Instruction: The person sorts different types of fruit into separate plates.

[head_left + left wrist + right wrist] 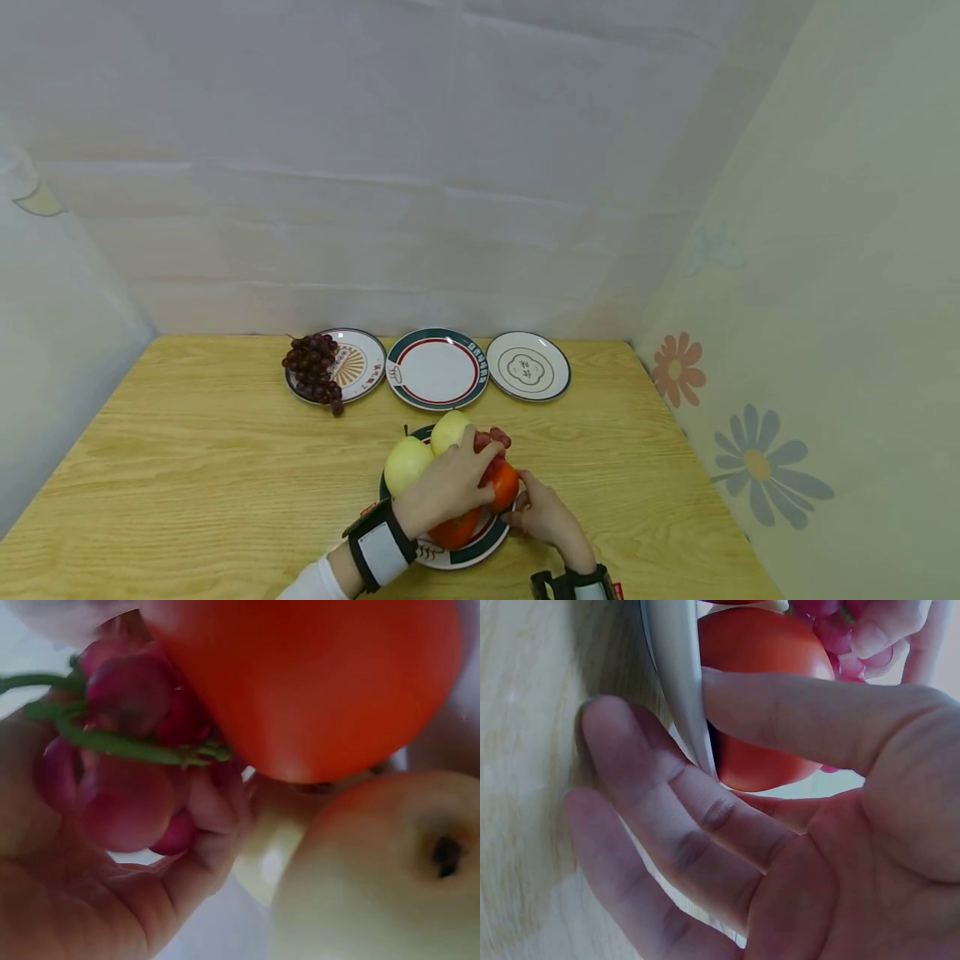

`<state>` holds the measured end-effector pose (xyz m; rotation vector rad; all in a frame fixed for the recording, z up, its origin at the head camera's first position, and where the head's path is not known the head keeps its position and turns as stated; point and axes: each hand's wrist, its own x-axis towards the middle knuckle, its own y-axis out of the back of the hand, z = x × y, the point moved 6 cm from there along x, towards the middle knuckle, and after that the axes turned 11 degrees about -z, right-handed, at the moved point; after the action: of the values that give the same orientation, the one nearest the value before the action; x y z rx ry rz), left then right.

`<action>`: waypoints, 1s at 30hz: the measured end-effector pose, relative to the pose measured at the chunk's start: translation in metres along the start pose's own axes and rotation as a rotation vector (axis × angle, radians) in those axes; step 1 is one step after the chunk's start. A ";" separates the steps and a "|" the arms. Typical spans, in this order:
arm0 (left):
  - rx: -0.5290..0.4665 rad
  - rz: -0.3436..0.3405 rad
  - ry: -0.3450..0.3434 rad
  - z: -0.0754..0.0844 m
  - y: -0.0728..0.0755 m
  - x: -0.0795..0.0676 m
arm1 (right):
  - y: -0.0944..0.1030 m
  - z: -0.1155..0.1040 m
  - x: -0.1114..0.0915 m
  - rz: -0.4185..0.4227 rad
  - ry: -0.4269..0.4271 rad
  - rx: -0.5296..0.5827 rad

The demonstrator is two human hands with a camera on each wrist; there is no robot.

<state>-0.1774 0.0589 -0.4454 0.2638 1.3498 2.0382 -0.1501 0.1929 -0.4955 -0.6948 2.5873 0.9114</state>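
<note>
My left hand [447, 485] reaches over a plate of fruit and holds a small bunch of red grapes [124, 806] by its curled fingers; a green stem shows in the left wrist view. Beside the grapes sits a red tomato [504, 487], with a second tomato [456, 532] partly under my left wrist. Two pale yellow round fruits [407, 463], apples or pears, lie at the plate's left and back. My right hand [551, 518] pinches the rim of the fruit plate [676, 682], thumb inside against the tomato, fingers outside and below.
Three plates line the table's back edge. Dark grapes [313, 367] hang over the left plate [367, 358]; the green-rimmed middle plate [438, 371] and the white right plate [528, 367] stand next to it. Walls close in the wooden table [187, 467] behind and on both sides.
</note>
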 end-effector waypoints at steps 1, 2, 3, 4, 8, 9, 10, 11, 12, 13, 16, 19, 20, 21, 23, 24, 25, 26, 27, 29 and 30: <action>-0.027 0.000 0.002 -0.001 0.000 0.000 | 0.000 0.000 0.000 0.000 0.002 -0.001; -0.057 0.002 0.003 -0.003 0.000 0.000 | 0.000 0.000 0.000 -0.001 0.004 -0.001; -0.087 0.009 0.002 -0.004 0.002 0.000 | 0.000 0.000 0.000 -0.001 0.007 -0.001; -0.117 0.018 0.001 -0.005 0.004 -0.001 | 0.000 0.000 0.000 -0.001 0.008 0.000; -0.232 0.103 0.008 -0.014 0.026 -0.007 | -0.001 -0.001 0.000 -0.003 0.018 0.001; -0.241 0.146 0.018 -0.017 0.035 -0.008 | -0.001 -0.001 0.000 -0.003 0.018 0.000; -0.250 0.190 0.036 -0.021 0.045 -0.009 | -0.001 -0.001 0.000 -0.002 0.019 -0.002; -0.256 0.238 0.054 -0.027 0.055 -0.010 | -0.001 -0.001 0.000 0.000 0.022 -0.008; -0.251 0.295 0.074 -0.034 0.066 -0.010 | -0.001 -0.001 0.000 0.003 0.023 -0.015; -0.256 0.350 0.092 -0.042 0.075 -0.009 | -0.001 -0.001 0.000 0.006 0.025 -0.021; -0.268 0.470 0.159 -0.074 0.099 -0.005 | -0.001 -0.001 0.000 0.014 0.026 -0.032; -0.285 0.537 0.221 -0.115 0.112 0.001 | -0.001 0.000 0.000 0.009 0.019 -0.024; -0.280 0.547 0.249 -0.128 0.114 0.003 | -0.001 0.000 0.000 0.006 0.016 -0.019; -0.277 0.563 0.275 -0.141 0.116 0.005 | -0.001 0.001 0.000 0.002 0.011 -0.014; -0.261 0.588 0.324 -0.163 0.117 0.008 | -0.001 0.002 0.000 -0.008 0.001 -0.002; -0.250 0.597 0.348 -0.173 0.116 0.010 | -0.001 0.003 0.000 -0.012 -0.004 0.005; -0.235 0.602 0.371 -0.181 0.116 0.011 | -0.001 0.004 0.000 -0.015 -0.006 0.009; -0.225 0.603 0.393 -0.188 0.115 0.012 | -0.002 0.004 0.001 -0.017 -0.007 0.011; -0.212 0.603 0.409 -0.193 0.114 0.014 | -0.002 0.004 0.001 -0.019 -0.008 0.012; -0.185 0.605 0.427 -0.201 0.113 0.017 | -0.001 0.004 0.001 -0.017 -0.003 0.019; -0.172 0.607 0.433 -0.203 0.112 0.018 | -0.001 0.004 0.001 -0.016 0.002 0.021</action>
<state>-0.3400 -0.1074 -0.4414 0.1712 1.4500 2.8306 -0.1495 0.1941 -0.4990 -0.7093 2.5855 0.8777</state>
